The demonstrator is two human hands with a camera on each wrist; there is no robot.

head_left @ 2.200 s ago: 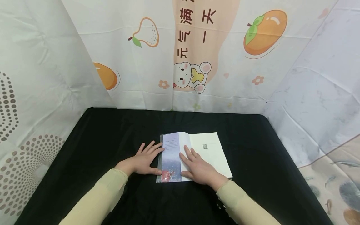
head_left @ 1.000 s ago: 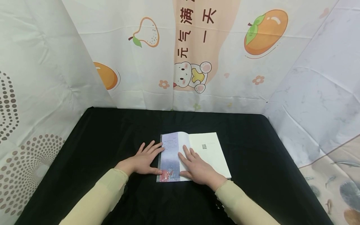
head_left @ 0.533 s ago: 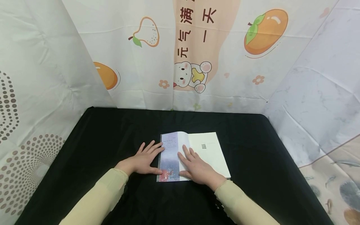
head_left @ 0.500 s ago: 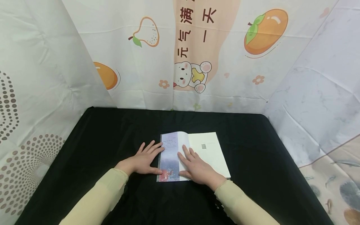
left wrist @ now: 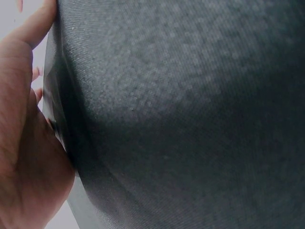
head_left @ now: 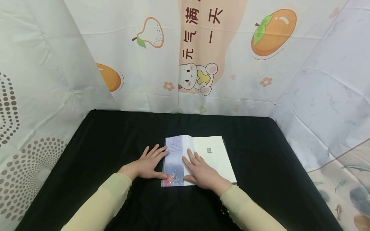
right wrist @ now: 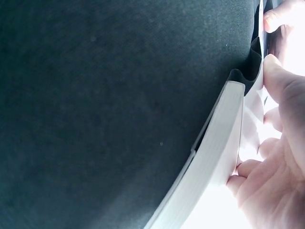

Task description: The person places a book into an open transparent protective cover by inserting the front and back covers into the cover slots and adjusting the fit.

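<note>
An open book lies on the black cloth in the head view, its right page cream with a small square code. On its left side a purple cover flap with a red patch at the bottom is folded over, under a clear plastic edge. My left hand is spread flat, its fingertips and thumb at the flap's left edge. My right hand rests with straight fingers on the white strip near the spine. The right wrist view shows the book's thick page block beside the right hand.
Black cloth covers the table. White printed curtains hang behind it and at both sides. Pale yellow sleeves cover both forearms.
The book has shifted very slightly to the left, with the right hand moving along. My left hand stays in place.
</note>
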